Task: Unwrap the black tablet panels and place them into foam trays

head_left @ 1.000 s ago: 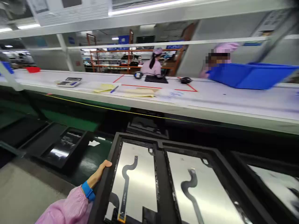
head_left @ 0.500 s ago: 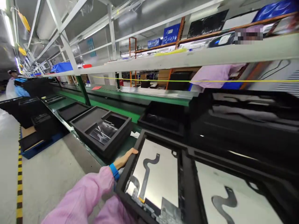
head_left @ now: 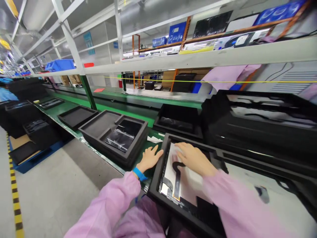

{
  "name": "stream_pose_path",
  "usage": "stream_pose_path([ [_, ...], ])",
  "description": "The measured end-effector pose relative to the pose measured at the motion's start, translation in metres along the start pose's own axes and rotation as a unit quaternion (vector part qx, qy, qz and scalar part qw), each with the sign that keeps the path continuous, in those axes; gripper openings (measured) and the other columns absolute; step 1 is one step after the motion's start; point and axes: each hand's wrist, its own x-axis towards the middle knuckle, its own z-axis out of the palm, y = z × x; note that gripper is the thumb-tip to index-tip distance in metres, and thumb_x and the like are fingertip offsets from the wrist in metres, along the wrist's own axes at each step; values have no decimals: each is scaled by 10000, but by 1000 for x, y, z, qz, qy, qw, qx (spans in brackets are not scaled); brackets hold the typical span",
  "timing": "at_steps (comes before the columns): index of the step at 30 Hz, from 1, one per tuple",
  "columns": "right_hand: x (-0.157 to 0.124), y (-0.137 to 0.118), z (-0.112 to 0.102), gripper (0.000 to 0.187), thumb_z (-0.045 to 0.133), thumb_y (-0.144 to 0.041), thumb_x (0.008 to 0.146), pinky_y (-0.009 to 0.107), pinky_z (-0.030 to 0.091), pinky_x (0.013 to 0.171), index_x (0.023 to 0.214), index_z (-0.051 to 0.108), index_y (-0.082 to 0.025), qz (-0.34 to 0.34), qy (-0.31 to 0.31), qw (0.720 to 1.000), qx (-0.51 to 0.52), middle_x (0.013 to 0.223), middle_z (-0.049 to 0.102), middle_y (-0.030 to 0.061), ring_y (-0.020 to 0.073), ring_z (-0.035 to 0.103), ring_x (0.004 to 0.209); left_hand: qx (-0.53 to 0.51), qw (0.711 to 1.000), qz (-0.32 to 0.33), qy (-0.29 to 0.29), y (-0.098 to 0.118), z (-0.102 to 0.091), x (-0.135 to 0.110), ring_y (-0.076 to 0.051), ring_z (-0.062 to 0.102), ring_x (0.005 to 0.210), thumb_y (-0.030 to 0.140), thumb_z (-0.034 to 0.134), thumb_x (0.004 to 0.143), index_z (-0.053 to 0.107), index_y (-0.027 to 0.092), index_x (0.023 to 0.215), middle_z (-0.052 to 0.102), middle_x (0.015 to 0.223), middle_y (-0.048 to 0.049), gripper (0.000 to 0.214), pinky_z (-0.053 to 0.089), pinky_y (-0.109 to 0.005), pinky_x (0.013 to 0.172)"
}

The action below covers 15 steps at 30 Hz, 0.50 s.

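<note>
My left hand (head_left: pixel 150 158) is beside the left rim of a black foam tray (head_left: pixel 158 180), fingers spread, nothing in them; a blue wristband (head_left: pixel 139 174) circles the wrist. A flat silver-backed display panel (head_left: pixel 187 186) lies in this tray, with a dark curved flex cable (head_left: pixel 177 181) on its back. My right hand (head_left: pixel 194 158) reaches over the panel's upper part, slightly blurred. Its fingers stretch to the left above the cable's upper end, and whether they touch the panel is unclear. To the right, a second silver panel (head_left: pixel 244 178) is partly covered by my right sleeve.
To the left, a foam tray (head_left: pixel 99 127) holds a dark, film-covered panel (head_left: pixel 123 135). White paper scraps (head_left: pixel 155 139) lie on the green bench. Black trays (head_left: pixel 250 132) are stacked at the right. A white rail (head_left: pixel 188 61) crosses above the bench; a yellow line (head_left: pixel 148 80) runs beneath it.
My left hand has come off the tray's rim and spread its fingers. My right hand has come into view over the panel. The view has shifted, with the trays now farther right.
</note>
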Motion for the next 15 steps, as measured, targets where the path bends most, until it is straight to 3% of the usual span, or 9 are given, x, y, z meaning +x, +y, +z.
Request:
stream_pose_path([
  [3,29,-8,-4,230,601,-258,1016,458,498,1017,1212,610,-139,14,-46,998,-28,1234,568,96,236,549,1157,-28,999,42,0,2,-18,-39,-314,391,1451,501,538,910,585,155,1395,524,1507,-139,597,181,-415,1241],
  [7,48,-15,-3,222,604,-300,1016,464,480,1015,1154,624,-128,51,-55,996,-50,1161,584,87,240,544,1146,-86,995,39,6,0,-32,-70,-319,623,1195,539,474,923,572,64,1370,655,1315,-219,659,429,-459,1080],
  [11,46,-22,-9,198,595,-326,1017,399,506,950,1049,620,-132,71,-33,996,-39,1071,592,69,204,568,1041,-119,991,58,-1,7,-29,-75,-284,644,1157,542,609,870,647,112,1275,703,1239,-174,592,456,-402,1052],
  [15,45,-22,-46,261,561,-403,1033,310,517,772,999,606,-148,95,8,995,-13,820,553,12,140,547,746,-172,982,56,-51,22,-27,-75,-292,669,1125,531,656,843,667,116,1228,730,1183,-167,566,458,-441,1054],
])
